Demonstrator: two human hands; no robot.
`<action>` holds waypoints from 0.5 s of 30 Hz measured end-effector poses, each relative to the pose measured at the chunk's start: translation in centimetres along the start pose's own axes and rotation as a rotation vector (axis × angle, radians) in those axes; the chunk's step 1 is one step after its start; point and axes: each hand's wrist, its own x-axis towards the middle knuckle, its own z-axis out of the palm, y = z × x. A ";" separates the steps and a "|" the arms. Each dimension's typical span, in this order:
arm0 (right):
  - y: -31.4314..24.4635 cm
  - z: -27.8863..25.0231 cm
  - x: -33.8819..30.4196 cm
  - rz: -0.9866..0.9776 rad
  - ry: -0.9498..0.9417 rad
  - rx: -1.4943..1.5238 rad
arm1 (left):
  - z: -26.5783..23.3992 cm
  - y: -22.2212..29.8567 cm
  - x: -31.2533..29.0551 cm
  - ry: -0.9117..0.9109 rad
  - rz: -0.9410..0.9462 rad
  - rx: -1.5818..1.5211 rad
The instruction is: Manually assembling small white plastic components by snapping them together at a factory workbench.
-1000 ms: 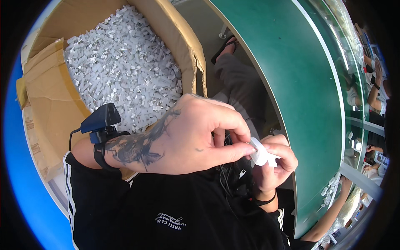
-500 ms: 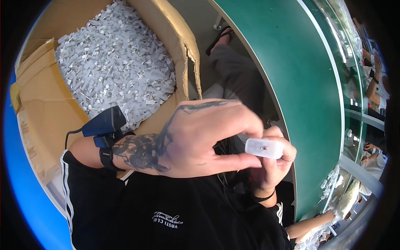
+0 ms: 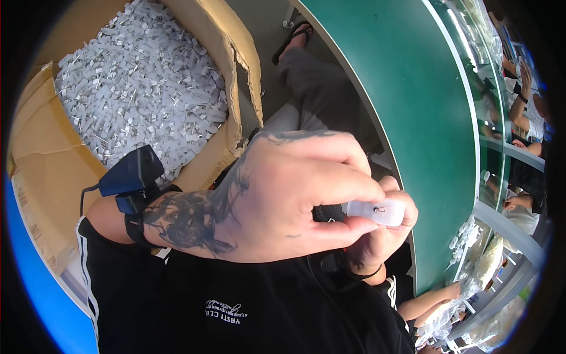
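Note:
In front of my chest, both hands meet at a small translucent white plastic piece (image 3: 375, 211), oblong with rounded ends and a tiny dark mark or pin near its middle. My left hand (image 3: 298, 192), tattooed, comes across from the left and pinches the piece between thumb and index finger. Behind and beneath it, my right hand (image 3: 386, 239) grips the piece's right end, its fingers curled; part of that hand is hidden by the left. A dark blue device (image 3: 132, 171) with a cable is strapped to my left wrist.
At the upper left stands a cardboard box (image 3: 244, 65) with torn edges, heaped with small white plastic pieces (image 3: 147, 88). A curved green table (image 3: 413, 88) runs along the right, with loose white pieces (image 3: 463, 242) and plastic bags at its far end. Other people's arms (image 3: 433, 301) show there.
My left thumb and index finger have moved right and closed onto the plastic piece, which stays in my right hand. The view has shifted slightly, moving the box leftward.

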 end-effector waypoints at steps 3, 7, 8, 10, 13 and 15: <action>-0.3 -0.6 -0.2 -0.006 -0.014 -0.082 | 0.0 -0.2 0.4 -0.057 -0.013 -0.003; -0.2 -0.2 -0.5 -0.019 0.049 -0.004 | 0.5 -0.4 0.4 -0.016 -0.001 -0.028; -0.2 -0.1 -0.6 -0.005 0.059 0.021 | 0.6 -0.5 0.3 -0.009 0.013 -0.024; -0.4 -0.1 -0.7 0.004 0.075 0.037 | 0.6 -0.5 0.3 -0.008 0.033 -0.029; -0.8 0.1 -0.8 0.046 0.088 0.030 | 0.3 -0.5 0.4 0.042 0.025 -0.063; -1.0 0.9 -0.4 -0.005 0.113 0.038 | 0.1 -1.5 0.4 -0.022 0.237 0.040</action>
